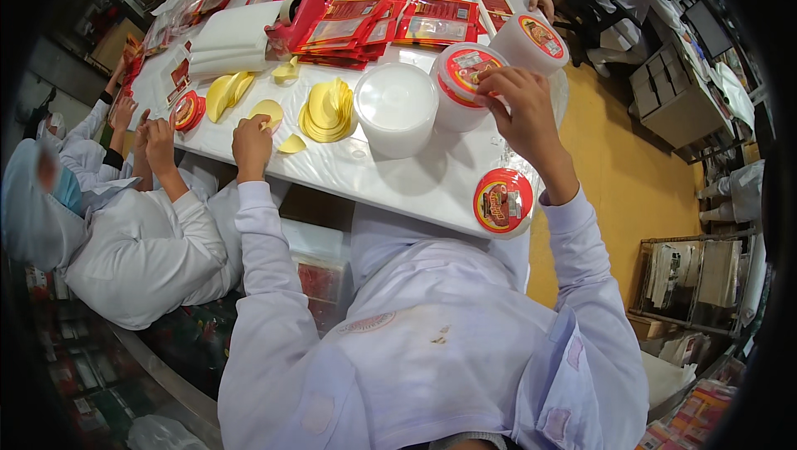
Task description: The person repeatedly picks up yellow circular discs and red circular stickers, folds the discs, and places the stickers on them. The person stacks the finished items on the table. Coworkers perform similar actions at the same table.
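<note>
My left hand (pixel 252 148) is closed at the table's near edge, its fingertips pinching a yellow paper disc (pixel 267 110). Raised over the table, my right hand (pixel 525 110) has its fingers bent in a pinch at the edge of a red round label (pixel 469 68). That label lies over the top of a translucent white tub (pixel 459 115). Left of it stands an unlabelled tub (pixel 396 105); to its right is another tub (pixel 558 58) with a red label on it. A loose-looking red round label (pixel 503 202) rests at the table edge below my right hand.
Fanned yellow discs (pixel 326 111) and a second yellow pile (pixel 224 96) lie on the white table (pixel 378 193). Behind are red printed pouches (pixel 349 22), a red tape dispenser (pixel 297 25) and white rolls (pixel 228 39). A co-worker (pixel 137 251) sits close on my left; others' hands work across the table.
</note>
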A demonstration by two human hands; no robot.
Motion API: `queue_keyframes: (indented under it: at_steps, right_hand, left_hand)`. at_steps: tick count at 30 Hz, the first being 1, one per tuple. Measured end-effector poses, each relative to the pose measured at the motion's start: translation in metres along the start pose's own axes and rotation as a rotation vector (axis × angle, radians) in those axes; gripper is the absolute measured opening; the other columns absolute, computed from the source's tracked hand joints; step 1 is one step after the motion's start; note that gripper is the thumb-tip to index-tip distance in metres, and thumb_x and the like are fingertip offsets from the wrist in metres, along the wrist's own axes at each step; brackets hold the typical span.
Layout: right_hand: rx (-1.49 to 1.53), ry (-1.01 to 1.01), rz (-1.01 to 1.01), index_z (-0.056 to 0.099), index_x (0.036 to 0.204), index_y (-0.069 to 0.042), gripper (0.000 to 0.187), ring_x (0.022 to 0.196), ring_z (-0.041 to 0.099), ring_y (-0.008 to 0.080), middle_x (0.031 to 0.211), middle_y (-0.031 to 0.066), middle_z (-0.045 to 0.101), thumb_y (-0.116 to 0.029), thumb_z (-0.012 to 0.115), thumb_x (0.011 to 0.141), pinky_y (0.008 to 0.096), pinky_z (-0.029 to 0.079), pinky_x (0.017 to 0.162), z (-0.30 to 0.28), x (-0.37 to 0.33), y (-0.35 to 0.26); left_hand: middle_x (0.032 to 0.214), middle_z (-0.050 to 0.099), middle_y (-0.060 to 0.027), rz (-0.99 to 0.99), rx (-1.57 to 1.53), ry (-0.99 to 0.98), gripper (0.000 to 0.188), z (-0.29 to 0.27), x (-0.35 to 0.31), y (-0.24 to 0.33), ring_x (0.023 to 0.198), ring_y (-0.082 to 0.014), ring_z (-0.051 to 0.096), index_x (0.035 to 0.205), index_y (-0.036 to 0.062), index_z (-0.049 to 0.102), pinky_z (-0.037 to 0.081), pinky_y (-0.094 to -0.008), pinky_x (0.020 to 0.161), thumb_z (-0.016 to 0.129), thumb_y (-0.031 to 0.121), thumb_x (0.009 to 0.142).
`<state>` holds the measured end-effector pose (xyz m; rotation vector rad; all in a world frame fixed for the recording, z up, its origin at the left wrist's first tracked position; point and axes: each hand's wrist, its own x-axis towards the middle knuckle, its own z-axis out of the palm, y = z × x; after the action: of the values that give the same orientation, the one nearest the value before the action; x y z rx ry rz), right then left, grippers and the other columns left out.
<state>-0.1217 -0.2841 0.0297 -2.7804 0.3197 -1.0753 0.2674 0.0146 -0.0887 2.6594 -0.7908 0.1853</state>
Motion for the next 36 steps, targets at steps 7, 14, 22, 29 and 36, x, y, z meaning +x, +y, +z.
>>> queue_keyframes:
  at_steps: [7,14,22,29,36]
  right_hand:
    - [-0.068,-0.119,0.035,0.063,0.112,-0.016,0.036,0.123,0.058,0.0234,0.132,-0.0005,0.064,-0.019,0.081,0.081,0.0453,0.039,0.099,0.021,-0.013,0.002]
    - [0.091,-0.056,-0.002,0.069,0.118,-0.020,0.039,0.117,0.061,0.0217,0.130,-0.0022,0.066,-0.019,0.081,0.081,0.0415,0.037,0.098,-0.004,0.027,-0.022]
    - [0.175,0.303,-0.473,0.078,0.101,-0.028,0.029,0.107,0.063,0.0175,0.122,-0.0072,0.071,-0.023,0.084,0.073,0.0396,0.038,0.098,-0.013,0.061,-0.094]
    - [0.661,0.502,0.078,0.071,0.102,-0.004,0.013,0.085,0.070,0.0150,0.095,0.0059,0.075,-0.009,0.077,0.092,0.0289,0.054,0.077,-0.010,0.074,-0.066]
    - [0.891,-0.176,0.603,0.070,0.098,0.001,0.038,0.077,0.068,0.0082,0.084,0.0068,0.073,-0.029,0.087,0.083,0.0256,0.054,0.070,0.033,0.073,-0.033]
  left_hand:
    - [0.087,0.075,-0.0079,-0.051,-0.473,0.159,0.024,-0.018,-0.004,0.017,0.075,-0.0239,0.072,0.111,0.0069,0.075,0.057,-0.0331,0.071,0.077,0.019,0.090]
    - [0.089,0.072,-0.0069,-0.055,-1.579,-0.259,0.025,-0.116,-0.076,0.149,0.069,-0.0128,0.068,0.113,-0.0025,0.068,0.055,-0.0260,0.064,0.073,0.014,0.095]
    - [0.101,0.073,-0.0079,0.056,-1.745,-0.823,0.027,-0.127,-0.099,0.184,0.083,-0.0151,0.071,0.115,-0.0021,0.067,0.059,-0.0304,0.072,0.069,0.018,0.098]
    - [0.116,0.071,-0.0128,-0.104,-1.895,0.183,0.025,-0.111,-0.042,0.111,0.105,-0.0180,0.069,0.120,-0.0027,0.062,0.057,-0.0324,0.093,0.065,0.014,0.101]
    - [0.079,0.073,-0.0108,0.150,-0.571,0.239,0.015,-0.027,-0.017,0.133,0.071,-0.0238,0.072,0.094,0.0035,0.073,0.057,-0.0350,0.071,0.071,0.015,0.085]
